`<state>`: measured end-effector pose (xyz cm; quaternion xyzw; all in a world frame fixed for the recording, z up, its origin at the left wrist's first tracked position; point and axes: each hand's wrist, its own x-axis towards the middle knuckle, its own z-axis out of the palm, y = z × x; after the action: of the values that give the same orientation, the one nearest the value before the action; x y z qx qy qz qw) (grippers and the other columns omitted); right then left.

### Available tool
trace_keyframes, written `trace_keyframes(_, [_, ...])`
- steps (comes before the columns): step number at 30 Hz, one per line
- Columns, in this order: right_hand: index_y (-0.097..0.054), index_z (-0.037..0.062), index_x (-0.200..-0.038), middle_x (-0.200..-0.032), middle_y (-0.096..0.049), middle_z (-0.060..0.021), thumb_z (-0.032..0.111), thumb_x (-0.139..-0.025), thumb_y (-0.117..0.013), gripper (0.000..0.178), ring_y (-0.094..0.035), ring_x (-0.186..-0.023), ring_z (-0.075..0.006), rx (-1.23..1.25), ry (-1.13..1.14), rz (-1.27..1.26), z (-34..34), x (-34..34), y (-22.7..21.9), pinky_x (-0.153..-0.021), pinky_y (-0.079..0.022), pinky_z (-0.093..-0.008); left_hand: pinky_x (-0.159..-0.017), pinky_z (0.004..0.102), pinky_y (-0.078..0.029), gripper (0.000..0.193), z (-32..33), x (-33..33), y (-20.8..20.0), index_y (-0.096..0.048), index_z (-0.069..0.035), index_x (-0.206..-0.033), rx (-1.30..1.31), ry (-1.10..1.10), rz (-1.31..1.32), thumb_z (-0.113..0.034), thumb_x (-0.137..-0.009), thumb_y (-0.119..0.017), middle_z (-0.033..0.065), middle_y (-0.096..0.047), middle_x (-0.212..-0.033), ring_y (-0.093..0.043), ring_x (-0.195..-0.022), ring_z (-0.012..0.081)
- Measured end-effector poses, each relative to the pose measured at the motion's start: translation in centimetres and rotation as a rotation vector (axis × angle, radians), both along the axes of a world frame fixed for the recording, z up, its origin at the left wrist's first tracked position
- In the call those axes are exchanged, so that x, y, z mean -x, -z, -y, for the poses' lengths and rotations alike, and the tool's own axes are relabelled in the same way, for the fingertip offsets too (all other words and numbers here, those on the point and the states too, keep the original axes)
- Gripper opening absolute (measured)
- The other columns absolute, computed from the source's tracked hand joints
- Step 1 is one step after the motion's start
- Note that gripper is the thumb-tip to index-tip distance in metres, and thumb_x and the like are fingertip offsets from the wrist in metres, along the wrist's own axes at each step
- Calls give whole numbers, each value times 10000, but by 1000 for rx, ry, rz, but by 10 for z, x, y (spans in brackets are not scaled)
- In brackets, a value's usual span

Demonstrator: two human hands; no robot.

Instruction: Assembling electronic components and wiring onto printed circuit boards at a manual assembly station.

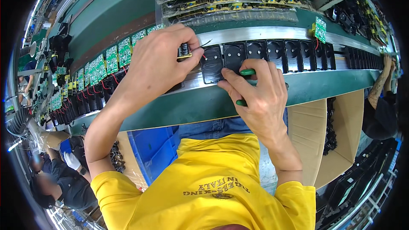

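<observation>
My left hand [170,55] pinches a small circuit board [184,51] with dark parts on it, just left of a black plastic housing [211,66]. A thin dark wire sticks out past the fingertips, and a short red wire shows over the housing. The fingers hide most of the board. My right hand [257,91] is curled round a tool with two green handles [248,72]; its working end is hidden. Thumb and index fingertip of that hand rest by the lower right edge of the same housing. Further black housings [255,51] stand in a row to the right.
Housings with green boards and red wires line the metal rail [251,34] to the left. Stacked trays of yellow-part boards [230,6] sit behind. One green board [320,30] stands at right. Below the bench are a blue bin [153,149] and cardboard box [304,132]. Other people work at both sides.
</observation>
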<state>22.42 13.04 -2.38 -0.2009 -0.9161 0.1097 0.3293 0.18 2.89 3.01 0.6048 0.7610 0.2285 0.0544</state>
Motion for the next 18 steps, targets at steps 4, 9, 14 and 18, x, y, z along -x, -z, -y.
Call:
trace_keyframes(4, [-919, 151, -1050, -1118, -668, -27, 188, -835, -982, 228, -572, -886, -208, 5, -1, -2, 0, 0, 2, -791, -510, -353, -751, 437, -570, 130, -1, -3, 2, -733, -66, -912, 1, 4, -51, -155, -942, -823, 59, -752, -948, -711, -808, 332])
trace_keyframes(9, [-921, 150, -1055, -1123, -666, -29, 188, -842, -982, 225, -572, -890, -209, 13, -3, -2, 1, 0, 2, -792, -513, -353, -729, 435, -567, 124, 0, -3, 3, -735, -71, -910, -9, 5, -87, -146, -934, -830, 61, -751, -946, -712, -794, 327])
trace_keyframes(14, [-921, 149, -1056, -1131, -663, -31, 189, -847, -982, 221, -572, -896, -209, 21, -6, 2, 1, 0, 2, -793, -513, -351, -718, 436, -565, 123, 0, -3, 4, -734, -72, -907, -14, 9, -102, -141, -931, -832, 63, -751, -947, -710, -781, 325])
trace_keyframes(18, [-921, 148, -1055, -1137, -659, -31, 192, -849, -983, 219, -572, -898, -209, 24, -6, 4, 1, -1, 3, -793, -512, -348, -712, 438, -564, 122, 1, -4, 4, -734, -72, -907, -9, 14, -115, -140, -932, -832, 63, -751, -947, -709, -774, 327])
